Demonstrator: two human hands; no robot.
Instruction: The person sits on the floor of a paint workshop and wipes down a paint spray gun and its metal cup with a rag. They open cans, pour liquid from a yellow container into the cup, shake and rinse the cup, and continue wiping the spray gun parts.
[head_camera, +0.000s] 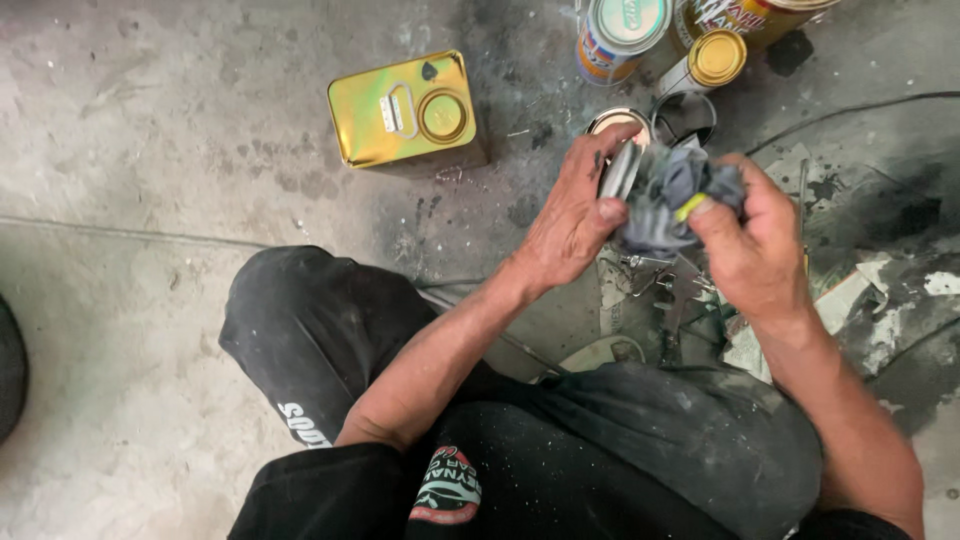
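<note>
While the person squats over a stained concrete floor (150, 180), both hands meet above the knees. Left hand (572, 210): fingers curled around a flat, shiny metal part (620, 170), gripping it on edge. Right hand (752, 245): fingers clenched on a crumpled grey rag (668, 200), which is pressed against the metal part; a small yellow-green strip shows at the thumb tip. Rag and part are held between the two hands, above a scatter of small metal pieces (655, 280) on the floor. Near the far edge of the floor stands a rectangular gold tin can (405, 112) with a round cap, well apart from the hands. Toward the far right corner, a cluster of round cans (625, 30), one with a gold lid (717, 58), stands just beyond the hands.
</note>
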